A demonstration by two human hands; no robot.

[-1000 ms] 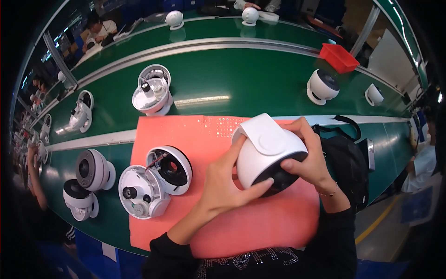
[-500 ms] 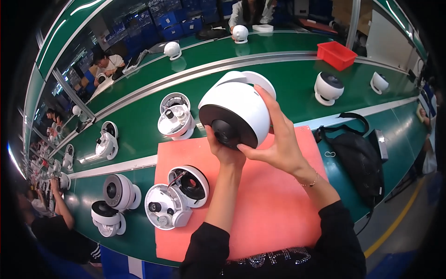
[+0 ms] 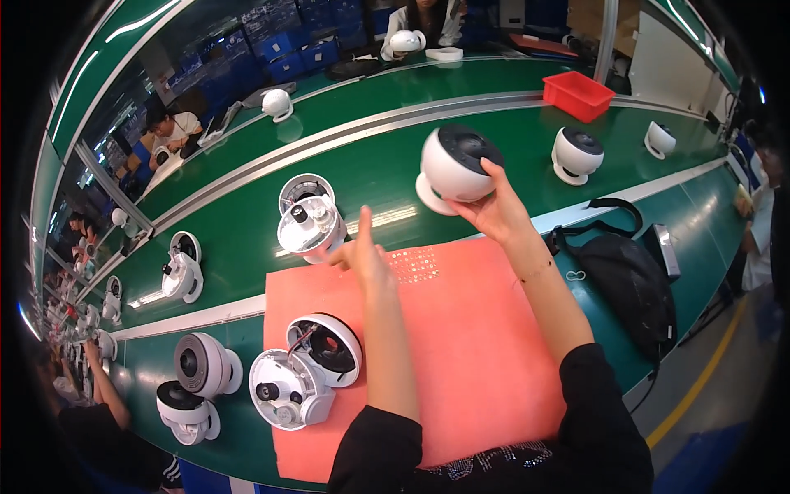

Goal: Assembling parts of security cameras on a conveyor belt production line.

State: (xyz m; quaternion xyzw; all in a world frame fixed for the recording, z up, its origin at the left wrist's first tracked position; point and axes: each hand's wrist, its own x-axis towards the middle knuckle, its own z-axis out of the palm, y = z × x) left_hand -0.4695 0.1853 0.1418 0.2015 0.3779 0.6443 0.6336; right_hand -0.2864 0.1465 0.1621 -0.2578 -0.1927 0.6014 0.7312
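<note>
Fingers of the right hand [image 3: 494, 210] grasp a white dome camera [image 3: 455, 165] at 12 o'clock, touching the green belt [image 3: 247, 239]. The left hand [image 3: 355, 251], fingers released and spread, reaches an open camera unit [image 3: 309, 221] at 10 o'clock. 2 open housings [image 3: 304, 370] lie at 8 o'clock on the pink mat [image 3: 461, 329].
</note>
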